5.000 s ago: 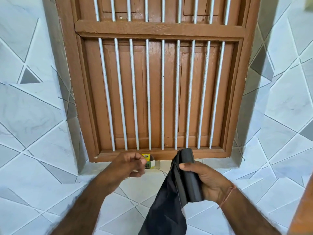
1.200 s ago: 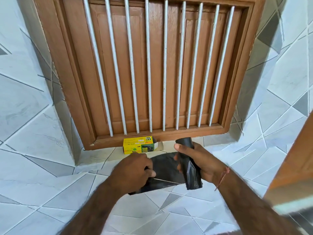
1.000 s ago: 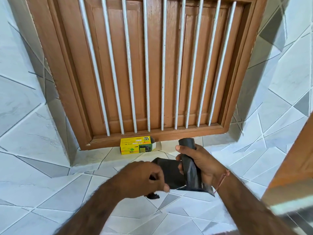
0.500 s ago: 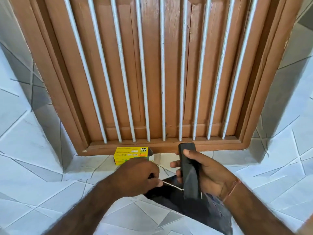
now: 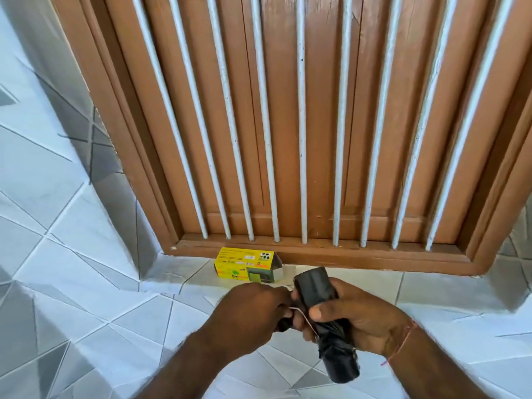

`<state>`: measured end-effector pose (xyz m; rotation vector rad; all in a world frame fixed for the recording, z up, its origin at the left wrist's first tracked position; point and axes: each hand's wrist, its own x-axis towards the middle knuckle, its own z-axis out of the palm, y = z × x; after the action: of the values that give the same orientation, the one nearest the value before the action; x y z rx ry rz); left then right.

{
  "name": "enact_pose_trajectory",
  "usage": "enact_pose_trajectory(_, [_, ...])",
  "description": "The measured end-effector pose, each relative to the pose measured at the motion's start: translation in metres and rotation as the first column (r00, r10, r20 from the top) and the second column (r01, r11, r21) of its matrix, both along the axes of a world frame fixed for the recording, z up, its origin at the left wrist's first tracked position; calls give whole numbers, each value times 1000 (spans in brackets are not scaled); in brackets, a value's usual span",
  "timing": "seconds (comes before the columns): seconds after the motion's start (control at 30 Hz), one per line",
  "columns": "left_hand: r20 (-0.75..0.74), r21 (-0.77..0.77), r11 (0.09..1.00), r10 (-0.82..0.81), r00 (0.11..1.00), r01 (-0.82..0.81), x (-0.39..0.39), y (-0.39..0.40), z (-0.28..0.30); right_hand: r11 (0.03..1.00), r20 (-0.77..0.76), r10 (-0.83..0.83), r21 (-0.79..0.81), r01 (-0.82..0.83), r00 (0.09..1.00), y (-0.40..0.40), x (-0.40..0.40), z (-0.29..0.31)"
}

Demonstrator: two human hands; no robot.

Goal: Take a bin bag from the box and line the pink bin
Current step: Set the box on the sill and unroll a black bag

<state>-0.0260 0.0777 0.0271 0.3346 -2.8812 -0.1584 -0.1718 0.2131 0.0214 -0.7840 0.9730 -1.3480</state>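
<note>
A black bin-bag roll (image 5: 322,300) is being gripped by the right hand (image 5: 359,315) while its thin white tie (image 5: 302,315) is being pinched by the left hand (image 5: 250,309).

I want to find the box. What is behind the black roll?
Behind the black roll the yellow box lies on the tiled ledge, under the wooden window frame. Its inside is hidden.

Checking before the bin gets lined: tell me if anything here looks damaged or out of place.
The box lies on the sill with its right end flap open. A thin white strand runs between the left hand and the roll held by the right hand; what it is, I cannot tell. Nothing spilled. No pink bin in view.
</note>
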Motion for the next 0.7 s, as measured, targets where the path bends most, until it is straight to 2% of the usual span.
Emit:
enact_pose_trajectory(0.1, [-115, -2, 1000, -11, 993, 11, 4, -2, -11, 969, 176, -246, 13, 247, 953, -13, 7, -12])
enact_pose_trajectory(0.23, [-221, 111, 994, 16, 975, 9, 9, -22, -13, 879, 362, -462, 68, 471, 810, -35, 26, -10])
enact_pose_trajectory(0.37, [-181, 26, 995, -89, 979, 95, 12, -38, -17, 815, 351, -576, 173, 554, 738, -56, 50, 2])
enact_pose_trajectory(0.43, [-159, 87, 988, -109, 981, 124, 15, -44, -17, 809, 350, -586, 215, 547, 731, -62, 56, 4])
enact_pose_trajectory(0.5, [-137, 211, 966, -120, 983, 147, 18, -50, -8, 806, 326, -592, 226, 547, 737, -67, 63, 5])
enact_pose_trajectory(0.53, [-127, 320, 935, -120, 985, 155, 20, -53, -1, 807, 318, -590, 215, 550, 742, -68, 65, 6])
enact_pose_trajectory(0.6, [-145, 565, 805, -117, 983, 179, 23, -62, 10, 816, 309, -578, 210, 539, 755, -67, 67, 10])
enact_pose_trajectory(0.67, [-269, 765, 579, -109, 957, 281, 26, -69, 14, 816, 329, -577, 186, 547, 748, -63, 71, 18])
enact_pose_trajectory(0.7, [-348, 843, 409, -82, 934, 350, 27, -69, 13, 820, 339, -569, 164, 548, 750, -62, 73, 23])
